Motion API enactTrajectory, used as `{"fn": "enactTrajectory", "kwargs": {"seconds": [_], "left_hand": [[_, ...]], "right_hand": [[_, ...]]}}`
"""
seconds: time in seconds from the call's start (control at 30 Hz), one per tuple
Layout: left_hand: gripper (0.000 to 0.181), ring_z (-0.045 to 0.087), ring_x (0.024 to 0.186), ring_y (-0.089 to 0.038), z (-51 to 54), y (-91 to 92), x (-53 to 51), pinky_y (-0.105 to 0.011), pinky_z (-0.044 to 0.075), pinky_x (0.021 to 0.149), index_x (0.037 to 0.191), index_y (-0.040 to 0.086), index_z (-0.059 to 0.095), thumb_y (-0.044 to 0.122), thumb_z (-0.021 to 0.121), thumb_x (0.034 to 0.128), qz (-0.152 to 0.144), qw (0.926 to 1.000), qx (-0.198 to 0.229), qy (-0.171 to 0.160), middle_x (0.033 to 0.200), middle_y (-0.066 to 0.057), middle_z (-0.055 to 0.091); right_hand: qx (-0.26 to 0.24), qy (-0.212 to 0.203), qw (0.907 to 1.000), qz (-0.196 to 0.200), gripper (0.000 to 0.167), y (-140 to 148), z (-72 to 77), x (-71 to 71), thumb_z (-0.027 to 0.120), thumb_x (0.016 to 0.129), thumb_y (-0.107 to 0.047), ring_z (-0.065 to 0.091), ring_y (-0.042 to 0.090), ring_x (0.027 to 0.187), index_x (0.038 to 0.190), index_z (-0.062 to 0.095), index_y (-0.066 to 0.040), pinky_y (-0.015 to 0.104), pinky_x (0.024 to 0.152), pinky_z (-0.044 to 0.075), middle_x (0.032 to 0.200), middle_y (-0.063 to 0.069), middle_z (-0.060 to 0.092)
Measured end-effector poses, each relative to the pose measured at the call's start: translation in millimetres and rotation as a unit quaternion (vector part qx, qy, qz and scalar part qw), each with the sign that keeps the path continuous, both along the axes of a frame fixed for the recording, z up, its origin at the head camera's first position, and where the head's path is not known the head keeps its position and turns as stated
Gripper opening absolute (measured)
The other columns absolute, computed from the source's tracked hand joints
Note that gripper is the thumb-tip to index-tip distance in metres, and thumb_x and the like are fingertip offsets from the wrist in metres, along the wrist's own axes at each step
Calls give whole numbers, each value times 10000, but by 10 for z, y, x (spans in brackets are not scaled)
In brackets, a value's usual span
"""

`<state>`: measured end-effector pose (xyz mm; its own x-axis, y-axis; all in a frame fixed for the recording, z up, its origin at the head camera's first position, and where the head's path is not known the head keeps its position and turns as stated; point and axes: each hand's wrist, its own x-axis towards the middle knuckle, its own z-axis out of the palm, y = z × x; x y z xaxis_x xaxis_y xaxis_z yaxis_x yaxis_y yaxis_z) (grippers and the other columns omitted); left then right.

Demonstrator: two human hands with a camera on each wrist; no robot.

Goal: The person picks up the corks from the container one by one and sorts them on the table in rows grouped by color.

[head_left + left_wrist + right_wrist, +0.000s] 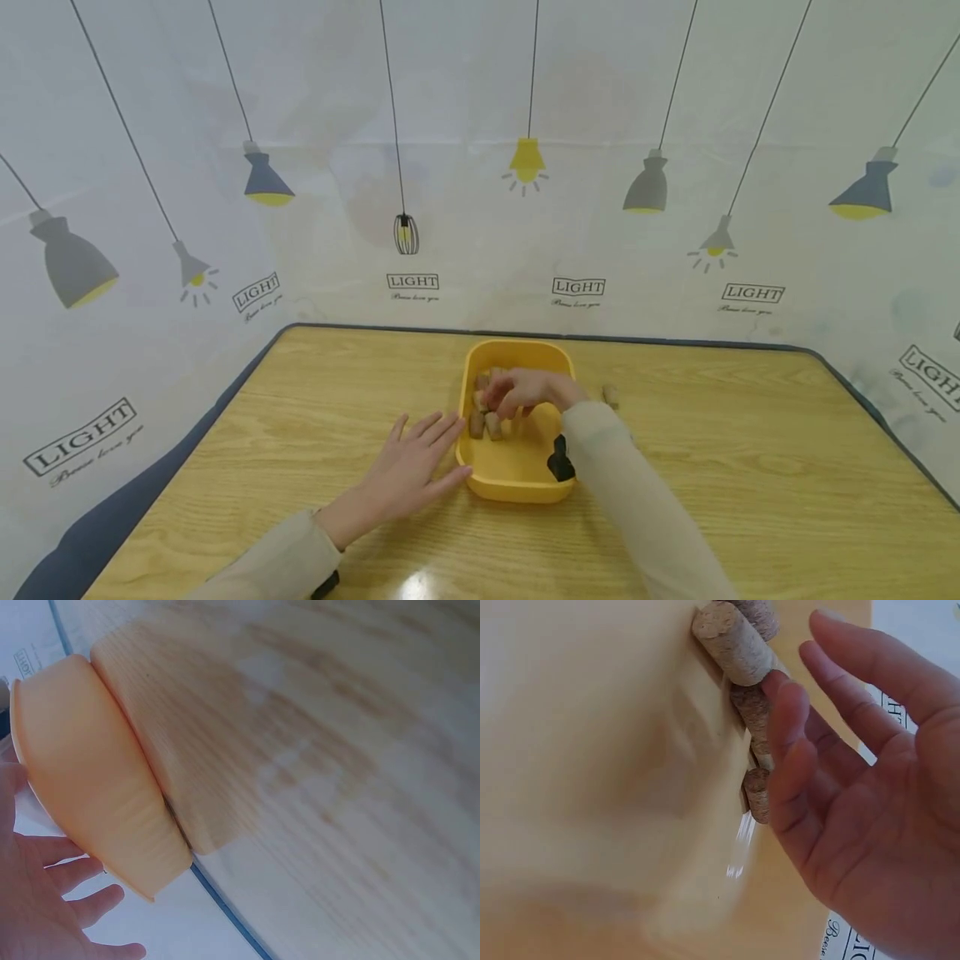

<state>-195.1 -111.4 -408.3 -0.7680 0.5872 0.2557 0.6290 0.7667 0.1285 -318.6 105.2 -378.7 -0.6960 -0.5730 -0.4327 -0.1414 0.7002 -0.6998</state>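
Head view: corks lie bunched in the yellow bin, along its left side, two of them side by side nearest the person. Bin floor is bare on the right half. One loose cork sits outside, on the table, right of the bin and just beyond the right sleeve.

Right hand is inside the bin, over the corks. Right wrist view: fingers loosely bent, thumb apart from them, palm bare, no pinch seen. A pale cork is right by the fingertips; can't tell if they touch. Darker corks lie beyond and below it, partly behind the fingers.

Left hand is at the bin's left side, fingers straight and spread, thumb out, tips at the rim. Grips nothing. Left wrist view has the same fingers spread beside the bin's outer wall; exact contact unclear.

Black piece at the right wrist shows against the bin's near right corner. Both sleeves pale. Table is wood-grain with a dark blue edge. Behind it, white backdrop printed with hanging lamps and "LIGHT" labels.
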Motion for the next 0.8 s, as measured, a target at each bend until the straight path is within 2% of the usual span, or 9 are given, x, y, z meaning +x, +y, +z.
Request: {"fn": "enactTrajectory", "kwargs": {"seconds": [0.13,0.27,0.47,0.67,0.8], "left_hand": [[658,268,1256,-247,-9,0,-7,-565,110,963,1356,90,365,553,335,889,28,10000,-8,-28,1376,-56,342],[661,272,1254,-251,-18,-5,-10,-565,109,963,1357,91,365,557,327,889,1,10000,12,-16,1377,-54,342],[658,282,1249,-258,-15,-6,-11,-567,116,961,1353,89,371,554,332,889,-14,10000,22,-2,1374,-53,345],[655,292,1243,-262,0,-4,-8,-571,131,954,1348,86,379,550,341,888,-19,10000,-16,30,1369,-60,352],[653,293,1244,-258,4,-3,-8,-568,131,957,1351,90,375,550,340,888,-9,10000,-25,65,1371,-54,349]], "right_hand": [[265,84,9996,77,298,-5,1,12,635,785,-111,521,162,839,1079,610,-151,314,716,435,1006,-24,553],[421,20,9991,-17,295,-26,5,30,631,775,-92,518,161,838,1059,618,-173,314,736,431,1000,-31,545],[318,-53,9995,11,334,-39,21,60,632,742,-36,516,157,845,1062,616,-129,282,739,456,1016,6,530],[257,87,9995,175,324,-58,-1,83,641,753,-30,537,135,838,1070,610,-89,266,712,469,1037,5,548],[181,-5,9998,94,309,-90,-18,104,651,747,-8,544,147,801,1043,587,-68,271,695,475,1000,26,530]]}}
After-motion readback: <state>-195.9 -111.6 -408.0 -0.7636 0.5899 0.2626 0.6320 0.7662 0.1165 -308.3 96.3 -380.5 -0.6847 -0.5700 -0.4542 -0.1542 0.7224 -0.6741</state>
